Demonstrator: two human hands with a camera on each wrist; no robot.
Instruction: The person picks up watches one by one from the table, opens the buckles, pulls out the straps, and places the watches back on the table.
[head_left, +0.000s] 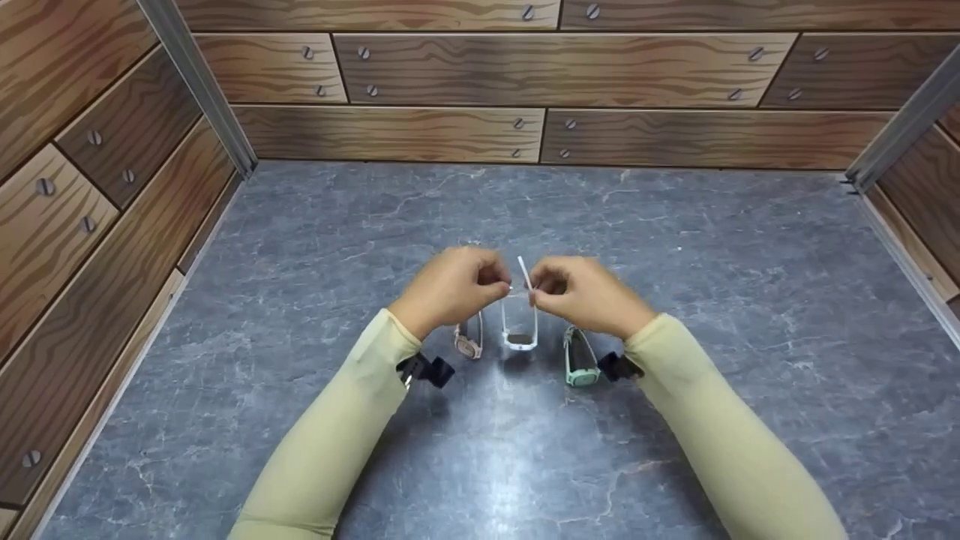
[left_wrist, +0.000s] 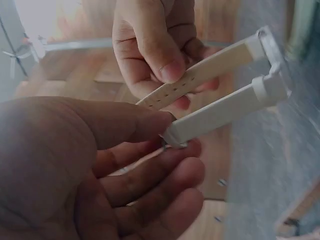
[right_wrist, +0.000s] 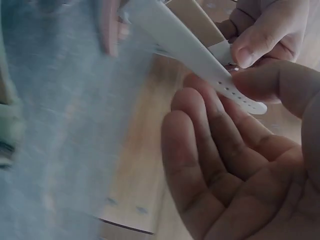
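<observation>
Above grey marble tabletop [head_left: 300,300], white watch [head_left: 520,330] upright, straps pinched by both hands.

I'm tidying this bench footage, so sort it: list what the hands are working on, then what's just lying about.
In hand:
- white watch, strap ends pinched by both hands
- left hand, on the buckle strap end
- right hand, on the holed strap end

Lying about:
- pink watch, on the grey tabletop
- mint-green watch, beside the right wrist

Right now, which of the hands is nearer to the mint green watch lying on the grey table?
Right. The right hand is just above the mint green watch; the left hand is farther left, above the pink watch.
</observation>
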